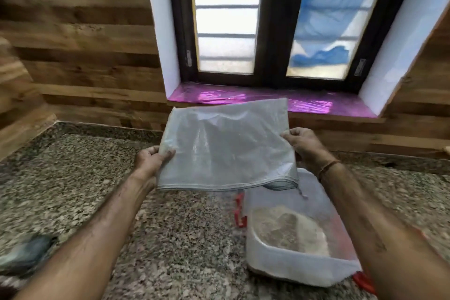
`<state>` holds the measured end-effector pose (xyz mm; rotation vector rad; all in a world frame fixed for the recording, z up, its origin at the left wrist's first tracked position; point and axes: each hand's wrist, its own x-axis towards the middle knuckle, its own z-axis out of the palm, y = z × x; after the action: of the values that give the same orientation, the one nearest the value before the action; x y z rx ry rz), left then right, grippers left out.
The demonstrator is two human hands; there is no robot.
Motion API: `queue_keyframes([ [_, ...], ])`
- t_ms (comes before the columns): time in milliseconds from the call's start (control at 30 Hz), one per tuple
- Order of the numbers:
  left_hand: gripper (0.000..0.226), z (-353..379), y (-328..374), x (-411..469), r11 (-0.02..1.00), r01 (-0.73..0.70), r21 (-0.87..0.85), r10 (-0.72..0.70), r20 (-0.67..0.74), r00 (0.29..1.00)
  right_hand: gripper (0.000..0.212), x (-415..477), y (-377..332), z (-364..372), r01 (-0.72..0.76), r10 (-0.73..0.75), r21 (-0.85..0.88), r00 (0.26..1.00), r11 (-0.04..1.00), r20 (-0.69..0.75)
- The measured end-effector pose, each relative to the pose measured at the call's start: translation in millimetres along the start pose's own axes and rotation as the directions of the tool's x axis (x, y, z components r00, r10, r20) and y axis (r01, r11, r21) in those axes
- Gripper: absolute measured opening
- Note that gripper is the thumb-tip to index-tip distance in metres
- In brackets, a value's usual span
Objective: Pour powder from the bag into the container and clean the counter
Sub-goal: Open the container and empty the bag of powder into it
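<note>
Gripping bag (226, 143), left hand (152, 158) and right hand (304, 146) hover over granite counter (182, 226) by window (275, 19).

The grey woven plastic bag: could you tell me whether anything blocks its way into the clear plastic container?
Nothing visible does. The left hand and right hand hold the grey woven plastic bag with a lower corner above the open clear plastic container of tan powder.

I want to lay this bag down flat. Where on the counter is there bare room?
The counter is bare between the dark cloth at the near left and the container at the right, and in the far left corner by the wooden wall. The right is crowded: the container sits there, below the bag.
</note>
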<state>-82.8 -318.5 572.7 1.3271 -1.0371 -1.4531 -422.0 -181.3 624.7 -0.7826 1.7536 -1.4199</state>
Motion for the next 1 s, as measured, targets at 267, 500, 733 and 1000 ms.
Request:
queue_keyframes([
  [267,0.02,-182,-75,67,0.969,0.216,0.122,-0.192,-0.182,0.964,0.025,10,56,194,-0.078,0.101,-0.266,0.992,0.961,0.077],
  [500,0.025,-227,-139,60,0.886,0.298,0.355,-0.211,-0.265,0.941,0.03,4,137,243,-0.173,0.186,-0.653,0.981,0.737,-0.049],
  [733,0.038,-233,-179,37,0.804,0.217,0.554,-0.142,-0.175,0.974,0.033,-41,200,239,-0.271,0.205,-0.703,0.962,0.657,-0.18],
  [1000,0.04,-235,-201,37,0.746,0.217,0.629,-0.133,-0.178,0.975,0.052,-71,225,235,-0.279,0.221,-0.672,0.96,0.686,-0.173],
])
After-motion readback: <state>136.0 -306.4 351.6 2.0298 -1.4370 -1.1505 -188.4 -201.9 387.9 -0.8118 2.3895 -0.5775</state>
